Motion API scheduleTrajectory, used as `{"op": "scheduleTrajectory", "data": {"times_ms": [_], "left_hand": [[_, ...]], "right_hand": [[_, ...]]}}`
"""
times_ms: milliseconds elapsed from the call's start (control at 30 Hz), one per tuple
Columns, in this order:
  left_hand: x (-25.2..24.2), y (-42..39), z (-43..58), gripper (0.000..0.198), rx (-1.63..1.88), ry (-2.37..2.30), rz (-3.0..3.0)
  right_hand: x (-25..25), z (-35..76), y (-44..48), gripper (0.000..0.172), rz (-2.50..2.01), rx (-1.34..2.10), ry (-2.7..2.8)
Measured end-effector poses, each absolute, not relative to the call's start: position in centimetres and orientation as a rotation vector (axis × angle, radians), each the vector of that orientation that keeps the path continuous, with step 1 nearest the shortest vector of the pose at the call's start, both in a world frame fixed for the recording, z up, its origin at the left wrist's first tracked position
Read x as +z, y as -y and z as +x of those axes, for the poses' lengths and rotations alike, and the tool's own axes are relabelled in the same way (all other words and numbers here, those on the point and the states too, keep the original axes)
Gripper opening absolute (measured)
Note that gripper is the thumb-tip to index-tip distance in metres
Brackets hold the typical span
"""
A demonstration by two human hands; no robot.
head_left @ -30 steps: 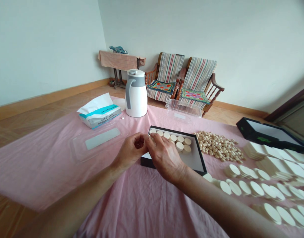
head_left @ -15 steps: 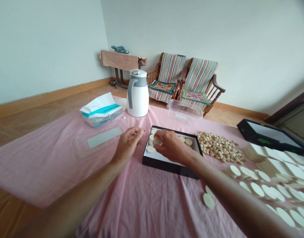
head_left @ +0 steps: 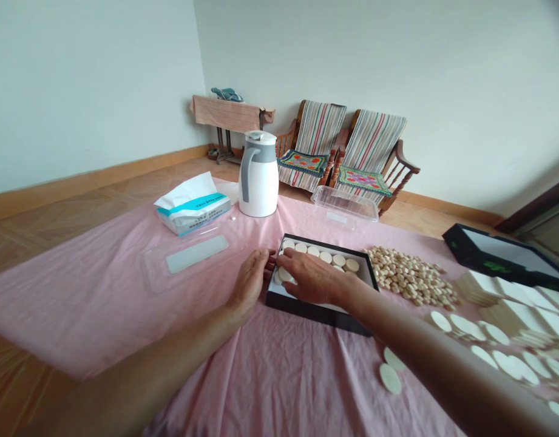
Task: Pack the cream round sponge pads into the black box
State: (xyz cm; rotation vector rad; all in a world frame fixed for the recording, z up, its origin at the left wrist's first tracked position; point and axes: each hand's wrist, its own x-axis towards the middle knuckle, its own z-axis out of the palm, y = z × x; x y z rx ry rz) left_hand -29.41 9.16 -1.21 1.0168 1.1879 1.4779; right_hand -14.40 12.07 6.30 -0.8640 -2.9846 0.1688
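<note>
Your right hand [head_left: 310, 277] over the open black rectangular box [head_left: 316, 317], your left hand [head_left: 250, 281] beside it
Your right grip is spread, its fingers [head_left: 291, 258] resting on the flat cream round discs [head_left: 325, 257] lined up inside the box; I can't tell if it holds one. Your left grip is open and empty, fingertips just beside the box's left edge, above the pink cloth [head_left: 279, 376]. A loose cream disc [head_left: 391, 379] lies on the cloth near the box's front corner

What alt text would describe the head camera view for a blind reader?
A person's left hand lies beside a black box of pale round discs on a pink cloth, while the right hand rests on the discs.
</note>
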Motion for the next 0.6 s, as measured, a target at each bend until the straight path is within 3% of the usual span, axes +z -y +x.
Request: {"op": "scheduleTrajectory", "data": {"times_ms": [133,333,600], "left_hand": [[-1.39,-9.07,-29.26,0.044,1.464,-1.178,1.019],[-1.26,-9.10,-29.36,0.042,1.441,-1.165,1.025],[-1.67,-9.33,-29.41,0.039,1.456,-1.159,1.016]], "right_hand": [[6.30,-13.92,-12.09,0.040,-0.805,0.128,3.003],[5.68,-13.52,-12.60,0.032,-0.779,0.135,3.010],[5.97,-13.74,-12.11,0.034,-0.689,0.055,3.072]]}}
